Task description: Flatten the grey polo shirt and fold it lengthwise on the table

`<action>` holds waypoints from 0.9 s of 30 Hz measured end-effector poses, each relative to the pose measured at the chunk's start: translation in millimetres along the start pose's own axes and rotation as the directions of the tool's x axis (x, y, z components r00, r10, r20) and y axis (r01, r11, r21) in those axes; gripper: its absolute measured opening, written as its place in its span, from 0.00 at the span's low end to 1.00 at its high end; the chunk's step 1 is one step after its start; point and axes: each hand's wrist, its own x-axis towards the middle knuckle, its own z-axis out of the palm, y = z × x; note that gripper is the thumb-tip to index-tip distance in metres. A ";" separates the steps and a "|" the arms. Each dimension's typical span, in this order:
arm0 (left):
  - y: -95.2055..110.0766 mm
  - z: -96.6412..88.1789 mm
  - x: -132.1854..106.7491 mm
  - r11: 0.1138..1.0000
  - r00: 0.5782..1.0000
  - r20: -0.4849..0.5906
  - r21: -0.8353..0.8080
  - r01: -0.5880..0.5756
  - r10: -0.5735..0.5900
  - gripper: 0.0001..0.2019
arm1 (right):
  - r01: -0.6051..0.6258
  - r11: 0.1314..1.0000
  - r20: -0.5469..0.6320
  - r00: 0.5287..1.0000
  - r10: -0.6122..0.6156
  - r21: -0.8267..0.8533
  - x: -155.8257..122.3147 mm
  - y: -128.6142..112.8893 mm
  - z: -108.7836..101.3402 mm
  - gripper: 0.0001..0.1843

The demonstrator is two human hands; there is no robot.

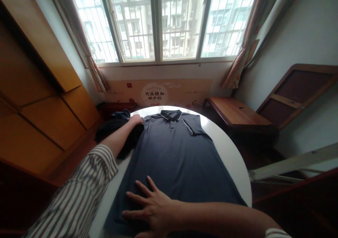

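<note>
One dark polo shirt [171,153] lies face up on the round white table [229,153], soft matte knit, smooth across the chest, collar toward the window. The collar carries a thin pale stripe, and so does the one short sleeve [192,125] folded in on the right; two small buttons show on the placket. The right hand [150,206] lies flat on the lower part of the shirt, palm down, fingers spread wide, gripping nothing. The left hand [136,120] is out at the shirt's far left shoulder, fingers curled onto the cloth; whether it pinches the fabric, I cannot tell. Its forearm comes out of a rolled striped cuff [100,164]. Just left of the shirt, one crumpled heap of dark clothes [116,125] sits at the table's edge, rumpled and folded over itself. Beyond the table, one wooden stool [235,113] with a flat reddish top, and one printed cardboard panel [158,93] under the window.
</note>
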 end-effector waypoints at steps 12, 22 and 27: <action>37.9 35.4 0.6 0.850 0.848 0.088 -0.126 -0.511 0.523 0.19 | 0.001 1.000 0.002 1.000 -0.001 -0.027 -0.9 1.1 2.5 0.35; 20.4 70.4 58.7 0.997 0.999 0.044 -0.072 0.026 -0.023 0.16 | 0.035 0.985 -0.011 0.999 -0.038 -0.169 3.0 12.4 15.4 0.29; 20.5 81.9 71.3 0.994 0.998 0.028 -0.091 0.065 -0.063 0.11 | 0.060 0.956 -0.057 0.995 -0.079 -0.287 6.2 23.4 32.6 0.28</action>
